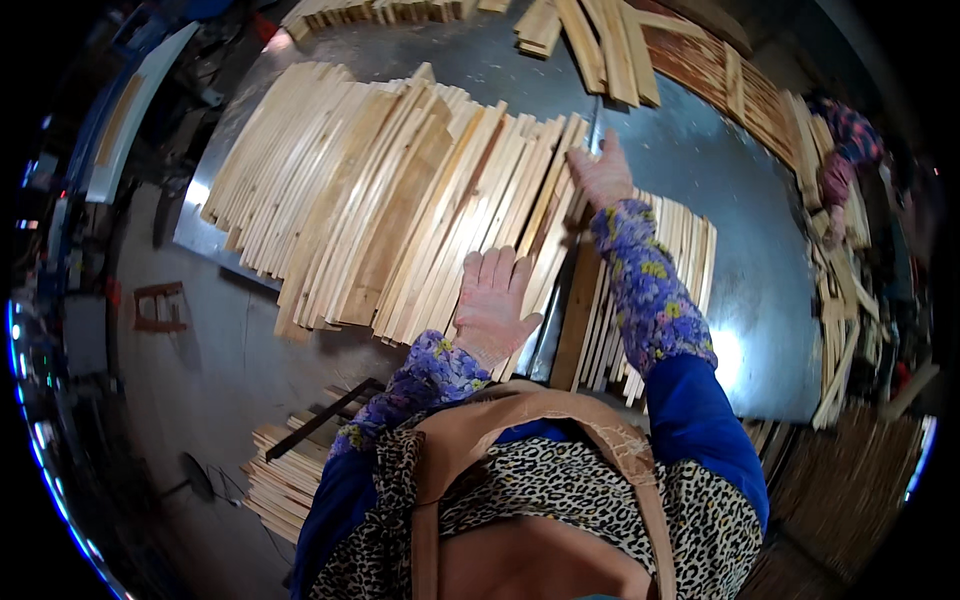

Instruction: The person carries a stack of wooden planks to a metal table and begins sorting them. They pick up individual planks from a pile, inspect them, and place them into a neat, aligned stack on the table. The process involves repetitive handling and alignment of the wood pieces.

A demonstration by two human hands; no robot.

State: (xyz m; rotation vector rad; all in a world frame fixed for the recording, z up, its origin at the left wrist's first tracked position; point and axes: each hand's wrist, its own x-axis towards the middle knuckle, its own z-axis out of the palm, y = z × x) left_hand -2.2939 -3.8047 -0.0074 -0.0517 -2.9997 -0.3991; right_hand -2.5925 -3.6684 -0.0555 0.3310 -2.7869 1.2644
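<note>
A wide row of pale wooden slats (330,170) lies side by side on a metal-topped table (760,290). My left hand (495,305) rests flat on the slats near their close ends, its fingers stretched out and the thumb apart. At the right end of the row, my right hand (603,172) is against the far part of the last slats, thumb and fingers spread. Both hands look pale, as if in thin gloves. Under my right forearm lies a second, smaller group of slats (690,245), with a wider darker board (576,315) at its left side.
More boards (610,50) lie at the table's far edge. Stacked slats (285,480) stand low at the left, beside a dark metal bar (320,420). A reddish stool-like frame (160,307) is on the floor. Another person's plaid sleeve (848,130) shows at the far right, beside loose wood.
</note>
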